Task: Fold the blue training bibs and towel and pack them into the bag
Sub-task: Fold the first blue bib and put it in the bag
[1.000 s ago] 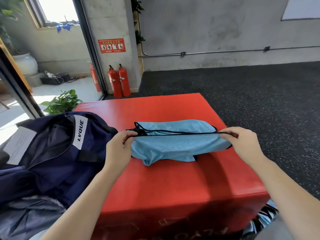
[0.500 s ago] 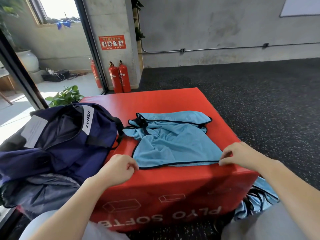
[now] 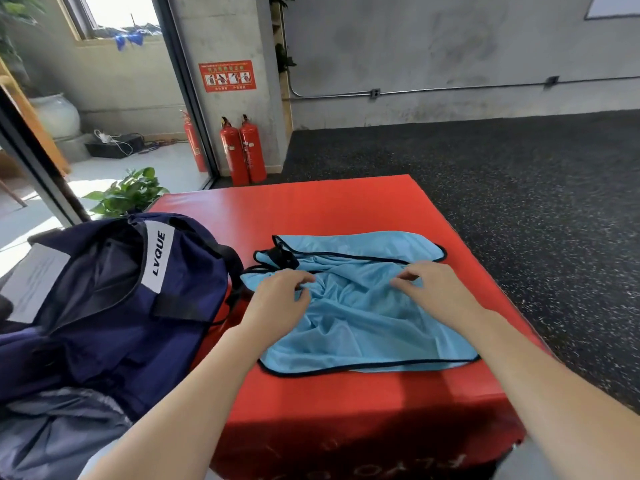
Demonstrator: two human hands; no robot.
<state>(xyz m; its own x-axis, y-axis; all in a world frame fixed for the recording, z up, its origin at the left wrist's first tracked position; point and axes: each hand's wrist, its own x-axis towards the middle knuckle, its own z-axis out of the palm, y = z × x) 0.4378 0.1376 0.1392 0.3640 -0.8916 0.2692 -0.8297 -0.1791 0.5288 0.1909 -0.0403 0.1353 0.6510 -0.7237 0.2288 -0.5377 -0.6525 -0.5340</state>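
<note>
A light blue training bib [image 3: 360,317] with black piping lies rumpled on top of a red plyo box [image 3: 311,209], its hem running along the box's near edge. Both hands rest on the cloth at its middle. The left hand [image 3: 277,299] has its fingers curled down, bunching a fold of the blue fabric between thumb and fingertips; the right hand [image 3: 429,289] sits just beside it, fingers bent and pinching the fabric in the same way, with a small gap of wrinkled cloth between the two grips. Beyond the grips, the bib's far part lies folded over with a black-edged strap loop bunched just past the left hand. Outward from the left hand, a navy bag [image 3: 114,306] with a white LVQUE label stands open, touching the side of the box, and grey fabric [image 3: 59,434] lies heaped below it. Farther past the grips, two red fire extinguishers [image 3: 242,150] stand against a concrete pillar under a red sign [image 3: 227,76], and a leafy plant [image 3: 128,194] sits behind the bag. To the right of the right hand stretches dark speckled flooring [image 3: 502,174].
</note>
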